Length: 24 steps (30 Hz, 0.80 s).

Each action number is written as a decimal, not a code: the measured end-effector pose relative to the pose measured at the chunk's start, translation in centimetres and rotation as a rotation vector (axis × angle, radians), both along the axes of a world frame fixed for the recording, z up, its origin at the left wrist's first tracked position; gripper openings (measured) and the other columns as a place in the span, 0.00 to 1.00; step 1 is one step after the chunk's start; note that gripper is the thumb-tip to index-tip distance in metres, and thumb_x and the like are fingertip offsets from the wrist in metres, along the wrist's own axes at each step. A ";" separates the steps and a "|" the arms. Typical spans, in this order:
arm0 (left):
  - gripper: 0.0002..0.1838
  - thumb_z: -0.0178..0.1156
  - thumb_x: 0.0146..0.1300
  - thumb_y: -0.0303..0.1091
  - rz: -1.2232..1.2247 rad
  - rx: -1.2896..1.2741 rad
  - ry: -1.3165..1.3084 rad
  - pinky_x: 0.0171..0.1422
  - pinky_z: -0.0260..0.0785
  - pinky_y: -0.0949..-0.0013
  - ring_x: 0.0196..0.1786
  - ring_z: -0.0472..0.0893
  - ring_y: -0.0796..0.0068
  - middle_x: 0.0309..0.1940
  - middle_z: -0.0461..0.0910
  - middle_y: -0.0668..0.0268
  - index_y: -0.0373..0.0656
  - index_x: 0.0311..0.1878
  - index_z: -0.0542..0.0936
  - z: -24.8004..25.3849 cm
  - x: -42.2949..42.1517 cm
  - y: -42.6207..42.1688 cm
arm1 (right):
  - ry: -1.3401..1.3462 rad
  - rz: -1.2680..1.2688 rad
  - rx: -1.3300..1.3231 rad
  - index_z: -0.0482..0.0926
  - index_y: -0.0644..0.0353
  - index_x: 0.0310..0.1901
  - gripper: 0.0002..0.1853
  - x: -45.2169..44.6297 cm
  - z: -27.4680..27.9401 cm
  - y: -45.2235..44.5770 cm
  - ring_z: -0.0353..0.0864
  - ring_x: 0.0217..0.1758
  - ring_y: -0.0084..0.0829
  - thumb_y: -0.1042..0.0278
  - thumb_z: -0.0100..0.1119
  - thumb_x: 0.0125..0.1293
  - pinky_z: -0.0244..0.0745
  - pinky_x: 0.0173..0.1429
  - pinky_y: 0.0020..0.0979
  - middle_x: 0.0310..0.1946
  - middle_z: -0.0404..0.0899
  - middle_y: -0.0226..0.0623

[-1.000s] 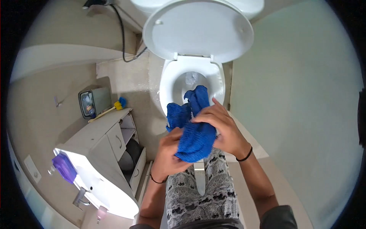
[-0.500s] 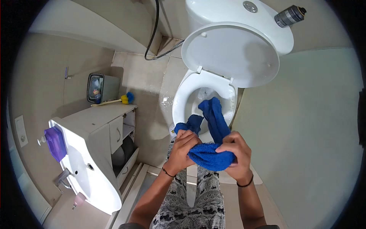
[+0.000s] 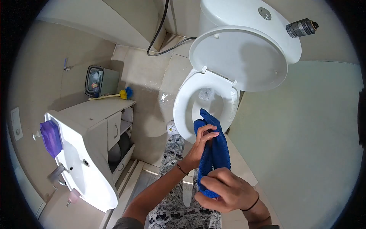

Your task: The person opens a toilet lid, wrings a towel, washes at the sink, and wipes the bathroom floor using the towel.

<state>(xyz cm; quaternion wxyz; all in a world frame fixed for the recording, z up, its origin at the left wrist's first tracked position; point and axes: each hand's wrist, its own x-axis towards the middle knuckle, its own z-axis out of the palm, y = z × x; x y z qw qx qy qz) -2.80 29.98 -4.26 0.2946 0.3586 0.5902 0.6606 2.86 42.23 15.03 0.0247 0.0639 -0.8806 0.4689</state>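
Your left hand (image 3: 198,151) curls its fingers over the long, folded, textured blue cloth (image 3: 222,152) near its twelve-o'clock end, while your right hand (image 3: 228,192) grips its six-o'clock end. You hold it at five o'clock in view, its tip overlapping the glossy, rounded white toilet seat (image 3: 182,108).

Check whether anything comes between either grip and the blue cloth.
Nothing visible does: the left grip has its fingers on the upper half of the blue cloth in this view, and the right grip is on its lower end.
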 end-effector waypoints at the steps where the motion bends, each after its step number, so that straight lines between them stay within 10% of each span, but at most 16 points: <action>1: 0.34 0.65 0.60 0.24 -0.015 -0.070 0.002 0.64 0.66 0.57 0.64 0.69 0.54 0.67 0.61 0.51 0.49 0.70 0.65 0.3 -0.1 0.0 | -0.019 0.086 0.062 0.82 0.50 0.37 0.13 -0.5 0.5 0.3 0.76 0.44 0.33 0.71 0.69 0.46 0.78 0.43 0.30 0.43 0.75 0.35; 8: 0.35 0.76 0.52 0.36 -0.027 -0.079 -0.041 0.69 0.62 0.57 0.69 0.65 0.55 0.71 0.63 0.57 0.51 0.65 0.74 1.0 -1.2 1.5 | 0.043 0.279 -0.022 0.79 0.59 0.41 0.10 -1.1 0.6 -2.1 0.70 0.55 0.35 0.66 0.63 0.59 0.74 0.53 0.32 0.46 0.74 0.39; 13: 0.23 0.80 0.45 0.44 -0.096 -0.262 0.265 0.78 0.46 0.46 0.74 0.60 0.51 0.74 0.66 0.66 0.52 0.41 0.79 1.3 -2.5 2.5 | 0.109 0.291 0.083 0.79 0.61 0.40 0.10 -1.0 0.7 -1.6 0.72 0.55 0.38 0.66 0.62 0.60 0.74 0.57 0.37 0.46 0.76 0.40; 16: 0.19 0.78 0.47 0.43 -0.205 -0.224 0.332 0.81 0.38 0.42 0.75 0.67 0.54 0.56 0.83 0.63 0.48 0.33 0.76 -3.2 -3.1 2.6 | -0.033 0.191 0.128 0.80 0.62 0.37 0.10 -1.0 1.0 0.4 0.74 0.52 0.38 0.66 0.64 0.58 0.76 0.58 0.39 0.42 0.73 0.39; 20: 0.16 0.72 0.49 0.33 -0.124 -0.314 -0.007 0.50 0.74 0.61 0.47 0.84 0.52 0.35 0.81 0.53 0.38 0.38 0.76 -4.5 -3.4 2.5 | -0.190 -0.274 0.181 0.84 0.48 0.42 0.17 2.5 -1.7 2.3 0.74 0.58 0.41 0.78 0.70 0.49 0.70 0.66 0.51 0.52 0.76 0.37; 24: 0.15 0.70 0.49 0.31 -0.128 -0.329 -0.029 0.37 0.71 0.67 0.34 0.85 0.53 0.27 0.79 0.51 0.37 0.36 0.75 -1.9 -5.1 3.4 | -0.292 -0.611 -0.385 0.67 0.44 0.67 0.47 5.6 -7.2 2.4 0.58 0.77 0.52 0.83 0.73 0.42 0.56 0.77 0.53 0.72 0.59 0.48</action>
